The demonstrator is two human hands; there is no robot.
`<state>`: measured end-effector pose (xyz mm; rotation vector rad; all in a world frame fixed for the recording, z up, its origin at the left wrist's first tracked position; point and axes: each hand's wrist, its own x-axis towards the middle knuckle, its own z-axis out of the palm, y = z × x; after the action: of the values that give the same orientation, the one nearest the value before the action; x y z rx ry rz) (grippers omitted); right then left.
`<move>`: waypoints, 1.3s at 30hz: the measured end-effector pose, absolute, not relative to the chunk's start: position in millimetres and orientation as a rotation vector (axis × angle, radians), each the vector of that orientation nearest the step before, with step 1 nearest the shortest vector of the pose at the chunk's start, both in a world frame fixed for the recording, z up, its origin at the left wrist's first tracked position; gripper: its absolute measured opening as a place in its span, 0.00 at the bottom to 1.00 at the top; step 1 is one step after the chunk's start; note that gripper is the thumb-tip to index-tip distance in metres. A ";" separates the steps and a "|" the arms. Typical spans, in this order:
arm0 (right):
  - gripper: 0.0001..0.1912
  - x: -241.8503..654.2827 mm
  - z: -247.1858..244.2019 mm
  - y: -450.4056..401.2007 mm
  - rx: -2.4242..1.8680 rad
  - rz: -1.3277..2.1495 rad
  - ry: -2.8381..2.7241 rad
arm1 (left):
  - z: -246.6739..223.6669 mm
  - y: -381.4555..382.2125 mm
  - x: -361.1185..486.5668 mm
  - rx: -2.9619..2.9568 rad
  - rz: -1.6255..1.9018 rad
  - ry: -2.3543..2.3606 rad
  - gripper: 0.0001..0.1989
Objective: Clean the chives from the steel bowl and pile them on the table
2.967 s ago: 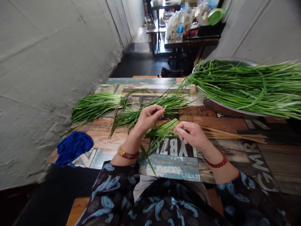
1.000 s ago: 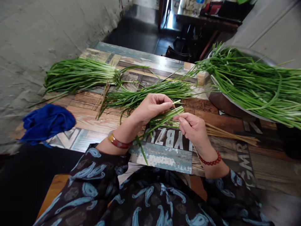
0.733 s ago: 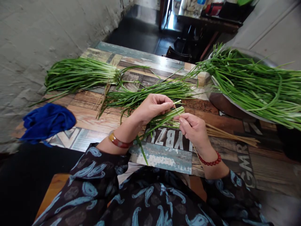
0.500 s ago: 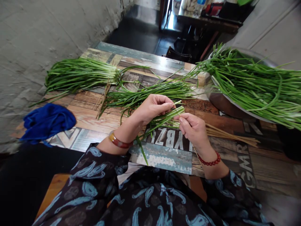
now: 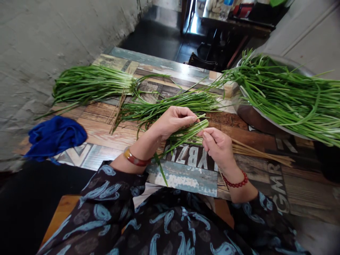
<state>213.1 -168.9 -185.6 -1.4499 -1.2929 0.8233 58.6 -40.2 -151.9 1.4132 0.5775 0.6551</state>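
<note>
My left hand (image 5: 176, 122) is closed around a small bunch of garlic chives (image 5: 195, 130). The pale cut ends of the bunch point right, and a few green leaves hang toward the table's near edge. Just right of those ends, my right hand (image 5: 217, 143) is pinched on a thin bamboo skewer (image 5: 223, 177), whose lower part shows beside the wrist. The skewer's tip is hidden at the fingers, so I cannot tell if it touches the stems. Behind my hands lies a loose pile of chives (image 5: 170, 106).
A thick chive bundle (image 5: 92, 83) lies at the back left, near several skewers (image 5: 117, 113). More skewers (image 5: 262, 153) lie right of my right hand. A metal bowl (image 5: 252, 113) heaped with chives stands at the right. A blue cloth (image 5: 57, 136) sits at the left edge.
Both hands stay almost in place, with the chive bunch and skewer still held. The whole view has shifted very slightly.
</note>
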 end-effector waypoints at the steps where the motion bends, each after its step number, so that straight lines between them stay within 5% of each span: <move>1: 0.14 213.0 -185.9 -168.8 -1.450 0.821 -1.292 | -152.0 -39.6 58.3 1.424 0.653 0.574 0.13; 19: 0.07 214.5 -192.2 -162.0 -1.482 0.693 -1.287 | -155.2 -41.8 61.5 1.657 0.457 0.492 0.19; 25: 0.30 213.6 -184.5 -162.1 -1.468 0.584 -1.388 | -155.5 -41.6 60.0 1.659 0.450 0.558 0.21; 39: 0.23 211.9 -190.3 -157.2 -1.402 0.513 -1.431 | -153.0 -39.3 56.1 1.633 0.400 0.580 0.19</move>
<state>211.9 -157.2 -190.3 -1.4023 -1.4312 0.5133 56.1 -39.3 -153.0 1.6329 0.5801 0.3999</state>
